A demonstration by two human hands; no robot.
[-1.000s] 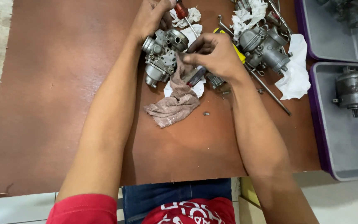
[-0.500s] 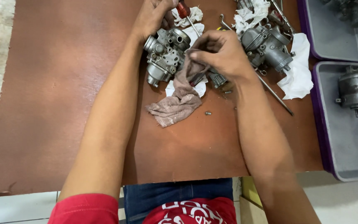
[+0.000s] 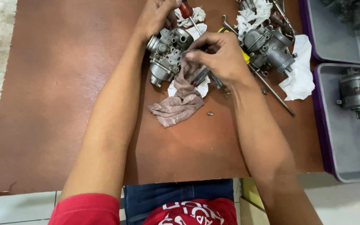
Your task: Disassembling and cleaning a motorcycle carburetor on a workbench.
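A grey metal carburetor (image 3: pixel 168 52) lies on a brown board (image 3: pixel 63 104). My left hand (image 3: pixel 157 16) holds the carburetor at its top edge. My right hand (image 3: pixel 217 56) pinches the upper end of a dirty pinkish-brown rag (image 3: pixel 179 102) against the carburetor's right side. The rag trails down onto the board. Under my right hand a tool with a dark and red handle (image 3: pixel 200 76) shows partly. A small screw (image 3: pixel 210 113) lies on the board right of the rag.
A second carburetor (image 3: pixel 271 46) sits on white paper (image 3: pixel 298 77) to the right, with long metal rods (image 3: pixel 271 89) beside it. A red-handled screwdriver (image 3: pixel 187 12) lies at the top. Two grey trays (image 3: pixel 355 162) at the right hold metal parts (image 3: pixel 357 89).
The rag's upper end has been lifted higher against the carburetor by my right hand. My left hand stays on the carburetor.
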